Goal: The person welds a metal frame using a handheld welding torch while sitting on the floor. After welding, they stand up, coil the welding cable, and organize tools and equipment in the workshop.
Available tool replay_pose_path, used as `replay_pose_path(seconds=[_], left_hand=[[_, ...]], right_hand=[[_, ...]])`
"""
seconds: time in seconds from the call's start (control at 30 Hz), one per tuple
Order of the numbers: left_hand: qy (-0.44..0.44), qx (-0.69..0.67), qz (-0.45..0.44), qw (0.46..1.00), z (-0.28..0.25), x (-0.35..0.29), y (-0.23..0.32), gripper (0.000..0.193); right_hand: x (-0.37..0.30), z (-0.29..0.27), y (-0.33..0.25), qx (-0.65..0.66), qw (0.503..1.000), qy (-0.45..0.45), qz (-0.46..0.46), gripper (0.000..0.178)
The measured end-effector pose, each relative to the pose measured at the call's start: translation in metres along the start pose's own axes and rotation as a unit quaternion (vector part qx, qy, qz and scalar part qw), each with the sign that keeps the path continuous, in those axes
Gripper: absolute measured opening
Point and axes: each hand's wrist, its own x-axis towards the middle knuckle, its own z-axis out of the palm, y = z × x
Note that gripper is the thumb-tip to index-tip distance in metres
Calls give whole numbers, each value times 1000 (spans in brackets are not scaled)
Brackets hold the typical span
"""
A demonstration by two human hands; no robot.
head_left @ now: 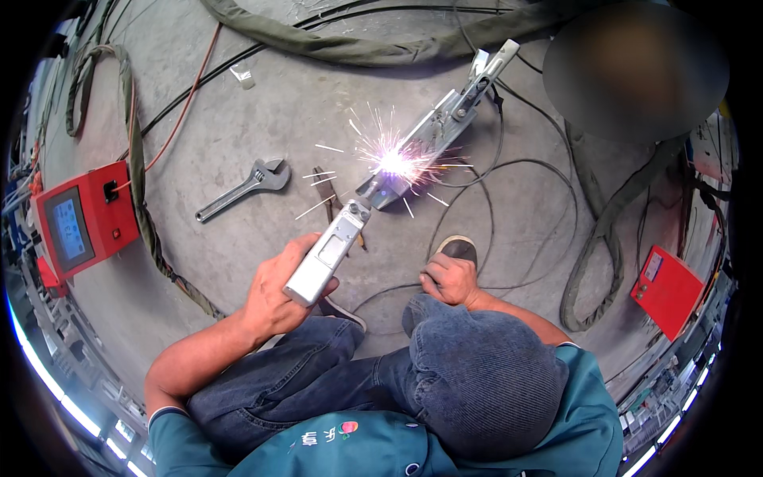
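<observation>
In my left hand (274, 286) is a silver handheld welding torch (327, 256), its fingers wrapped round the body. The torch's nozzle points up and right at a grey metal channel-shaped bracket (433, 127) lying diagonally on the floor. A bright white-violet glare with flying sparks hides the spot near the bracket's lower end. My right hand (451, 280) is closed near my right knee, above the shoe (458, 248); whether its curled fingers hold anything is hidden. Beside the torch tip lie pliers (324, 191), partly behind the torch. Left of them rests a silver adjustable wrench (246, 189).
A red control box (110, 208) with a screen stands at left, another red box (668, 292) at right. A thick green-sleeved hose (358, 48) crosses the far floor. Thin black cable (548, 168) loops right of the bracket. A blurred patch covers the upper right.
</observation>
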Motion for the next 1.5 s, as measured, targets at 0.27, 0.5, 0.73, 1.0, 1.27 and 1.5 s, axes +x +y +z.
replay_pose_path(seconds=[0.27, 0.5, 0.73, 1.0, 1.27, 1.5], left_hand=[[-5, -6, -24, 1000, -1, 0, 3, 60], [-3, -7, -7, 1000, -2, 1, 4, 60], [-3, -17, -13, 1000, -1, -2, 3, 59], [-20, -26, -47, 998, -3, -3, 6, 62], [-14, -11, -28, 999, -2, -5, 2, 59], [-16, -16, -40, 999, -4, -7, 4, 57]], right_hand=[[-2, 2, 2, -3, 1000, -1, 1, 10], [-3, 3, 2, -4, 1000, 8, -1, 11], [-1, 1, 1, -5, 1000, 6, -6, 11], [-2, 2, 2, -1, 1000, 4, -2, 12], [-2, 2, 2, -6, 1000, 11, -8, 12], [-2, 2, 1, -9, 1000, -1, -2, 12]])
